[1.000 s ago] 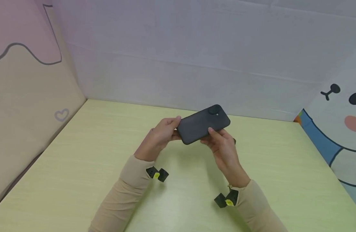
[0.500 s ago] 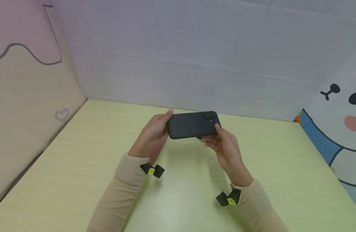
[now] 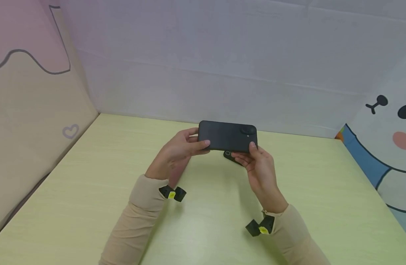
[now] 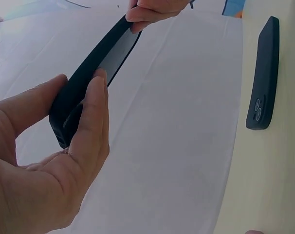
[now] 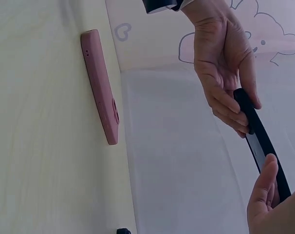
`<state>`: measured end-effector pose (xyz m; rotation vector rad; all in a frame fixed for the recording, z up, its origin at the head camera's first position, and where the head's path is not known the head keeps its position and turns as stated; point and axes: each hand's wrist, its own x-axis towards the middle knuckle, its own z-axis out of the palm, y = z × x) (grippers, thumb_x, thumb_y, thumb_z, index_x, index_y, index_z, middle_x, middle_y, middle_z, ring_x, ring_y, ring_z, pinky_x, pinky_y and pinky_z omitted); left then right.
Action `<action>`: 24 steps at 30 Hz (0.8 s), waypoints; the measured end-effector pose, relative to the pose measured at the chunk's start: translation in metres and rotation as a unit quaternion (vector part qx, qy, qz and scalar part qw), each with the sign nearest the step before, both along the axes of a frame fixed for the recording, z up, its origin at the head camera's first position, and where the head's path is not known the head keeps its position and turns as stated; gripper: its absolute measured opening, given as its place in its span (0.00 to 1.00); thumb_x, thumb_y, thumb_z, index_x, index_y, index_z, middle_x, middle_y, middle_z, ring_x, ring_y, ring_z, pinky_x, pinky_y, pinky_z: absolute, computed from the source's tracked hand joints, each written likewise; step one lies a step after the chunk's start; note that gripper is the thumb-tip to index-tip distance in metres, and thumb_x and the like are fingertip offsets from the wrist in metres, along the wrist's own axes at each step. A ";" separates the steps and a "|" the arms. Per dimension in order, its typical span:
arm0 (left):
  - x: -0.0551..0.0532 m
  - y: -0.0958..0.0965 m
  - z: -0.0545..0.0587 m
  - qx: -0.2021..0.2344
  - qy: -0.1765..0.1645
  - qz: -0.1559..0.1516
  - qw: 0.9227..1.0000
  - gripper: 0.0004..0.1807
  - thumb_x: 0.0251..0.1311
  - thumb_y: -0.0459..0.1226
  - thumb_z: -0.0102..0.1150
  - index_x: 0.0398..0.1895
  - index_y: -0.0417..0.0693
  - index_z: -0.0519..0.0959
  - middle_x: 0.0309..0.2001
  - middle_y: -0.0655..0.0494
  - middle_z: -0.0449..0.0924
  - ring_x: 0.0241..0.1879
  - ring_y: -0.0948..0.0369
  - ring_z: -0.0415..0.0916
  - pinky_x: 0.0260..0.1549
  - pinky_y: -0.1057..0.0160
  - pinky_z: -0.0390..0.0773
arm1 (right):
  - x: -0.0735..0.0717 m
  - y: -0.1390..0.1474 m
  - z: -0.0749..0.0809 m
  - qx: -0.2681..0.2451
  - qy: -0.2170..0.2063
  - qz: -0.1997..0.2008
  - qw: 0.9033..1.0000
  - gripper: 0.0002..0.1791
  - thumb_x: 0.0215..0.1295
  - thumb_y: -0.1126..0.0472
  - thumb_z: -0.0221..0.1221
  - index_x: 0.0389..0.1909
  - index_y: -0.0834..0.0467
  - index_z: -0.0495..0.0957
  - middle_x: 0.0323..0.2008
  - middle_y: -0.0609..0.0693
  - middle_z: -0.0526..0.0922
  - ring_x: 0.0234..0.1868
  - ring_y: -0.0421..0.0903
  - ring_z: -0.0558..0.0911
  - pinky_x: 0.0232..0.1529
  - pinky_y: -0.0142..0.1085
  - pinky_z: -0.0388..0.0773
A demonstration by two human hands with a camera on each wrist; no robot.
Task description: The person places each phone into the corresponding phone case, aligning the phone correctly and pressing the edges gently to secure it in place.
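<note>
Both hands hold a black phone (image 3: pixel 223 135) up above the table, lying lengthwise with its dark back and oval camera bump facing me. My left hand (image 3: pixel 176 151) pinches its left end, thumb on the back near the lower edge, fingers behind. My right hand (image 3: pixel 262 169) grips the lower right corner, thumb on the back and fingers underneath. In the left wrist view the phone (image 4: pixel 89 68) is seen edge-on, its pale grey face partly covered by the left fingers (image 4: pixel 93 112). In the right wrist view my left hand (image 5: pixel 220 63) has its thumb and fingers on opposite faces.
A second black phone (image 4: pixel 265 73) with ringed lenses lies on the table behind the right fingers. A pink phone (image 5: pixel 100 85) lies on the left, partly hidden by my left hand in the head view. A pale wall sheet (image 3: pixel 203 73) stands behind the table (image 3: pixel 203 228).
The held phone has turned from slanting up rightward to nearly level. My left thumb has moved from its upper left corner down to the lower edge. The pink phone has come into view.
</note>
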<state>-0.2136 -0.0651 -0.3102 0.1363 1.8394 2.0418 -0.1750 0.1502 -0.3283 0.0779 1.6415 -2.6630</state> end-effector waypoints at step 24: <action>0.002 -0.012 0.003 -0.045 0.002 -0.070 0.997 0.32 0.57 0.26 0.56 0.65 0.39 0.58 0.54 0.36 0.71 0.42 0.54 0.80 0.44 0.57 0.78 | -0.010 0.006 0.004 -0.003 -0.066 -0.029 0.997 0.11 0.67 0.57 0.50 0.28 0.53 0.78 0.34 0.44 0.74 0.32 0.36 0.77 0.38 0.26 0.74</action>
